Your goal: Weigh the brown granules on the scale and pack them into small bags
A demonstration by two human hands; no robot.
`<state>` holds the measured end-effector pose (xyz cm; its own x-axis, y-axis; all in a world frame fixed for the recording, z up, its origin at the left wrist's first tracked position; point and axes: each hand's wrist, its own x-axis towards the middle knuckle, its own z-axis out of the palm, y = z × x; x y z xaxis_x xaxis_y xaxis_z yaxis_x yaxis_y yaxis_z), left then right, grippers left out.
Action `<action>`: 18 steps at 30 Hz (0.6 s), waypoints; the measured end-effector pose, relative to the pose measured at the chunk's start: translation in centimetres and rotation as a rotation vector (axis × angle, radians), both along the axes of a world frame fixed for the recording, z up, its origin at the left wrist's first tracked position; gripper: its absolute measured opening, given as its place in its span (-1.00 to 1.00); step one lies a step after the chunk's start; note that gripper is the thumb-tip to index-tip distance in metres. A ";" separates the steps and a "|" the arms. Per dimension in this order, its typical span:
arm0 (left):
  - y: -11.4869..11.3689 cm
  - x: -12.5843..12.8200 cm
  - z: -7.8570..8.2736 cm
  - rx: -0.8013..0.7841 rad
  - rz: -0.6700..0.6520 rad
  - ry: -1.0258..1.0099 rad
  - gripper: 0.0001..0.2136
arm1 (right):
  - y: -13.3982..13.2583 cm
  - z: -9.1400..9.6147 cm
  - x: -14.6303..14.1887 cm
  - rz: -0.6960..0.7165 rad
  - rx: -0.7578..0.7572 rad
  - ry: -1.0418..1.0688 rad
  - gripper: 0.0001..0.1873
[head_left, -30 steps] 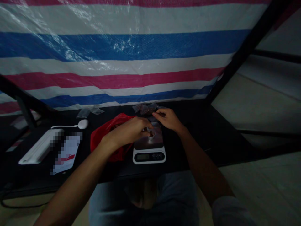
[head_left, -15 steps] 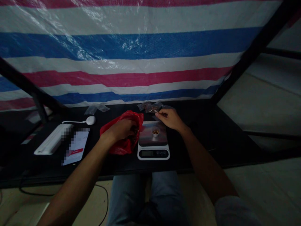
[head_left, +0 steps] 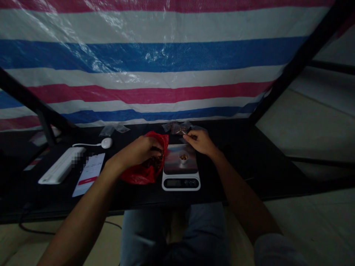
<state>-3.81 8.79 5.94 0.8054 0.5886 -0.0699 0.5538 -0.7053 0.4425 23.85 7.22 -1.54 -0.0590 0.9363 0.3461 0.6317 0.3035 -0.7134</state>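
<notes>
My left hand (head_left: 137,152) is at the mouth of a red plastic bag (head_left: 144,174), with its fingers closed over dark brown pieces (head_left: 155,161) at the opening. My right hand (head_left: 201,142) sits behind a white digital kitchen scale (head_left: 181,180), with thumb and finger pinched together. Its fingertips are close to small clear packets of brown pieces (head_left: 179,128). On the scale's platform stands a small white cup (head_left: 183,159) holding tan-brown pieces. Neither hand touches the cup.
The black table (head_left: 230,177) also holds a long white box (head_left: 61,165), a printed white card (head_left: 88,174), a small white corded device (head_left: 107,143) and empty-looking clear packets (head_left: 113,129). A striped tarp hangs behind, with black frame bars at both sides.
My left hand has moved from above the cup on the scale to the red bag. The cup now shows uncovered. My right hand has barely moved.
</notes>
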 end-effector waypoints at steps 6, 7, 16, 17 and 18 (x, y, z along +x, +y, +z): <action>-1.8 4.5 1.4 0.013 -0.166 -0.193 -0.82 | 0.3 -0.5 0.1 0.008 0.017 0.016 -0.69; -1.9 5.2 1.4 0.019 -0.200 -0.198 -0.82 | 0.3 -0.5 0.1 0.011 0.016 0.024 -0.69; -2.4 7.4 1.0 0.019 -0.232 -0.100 -0.83 | 0.1 -0.3 0.2 0.025 0.007 0.028 -0.69; -2.4 7.3 1.1 0.008 -0.227 -0.103 -0.82 | 0.2 -0.4 0.2 0.027 0.011 0.021 -0.70; -2.5 7.3 1.2 0.000 -0.223 -0.107 -0.81 | 0.2 -0.4 0.2 0.031 0.017 0.014 -0.71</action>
<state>3.51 6.34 7.14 0.9183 0.3952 0.0228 0.3342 -0.8050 0.4901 24.04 7.40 -1.94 -0.0829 0.9283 0.3625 0.6120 0.3345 -0.7166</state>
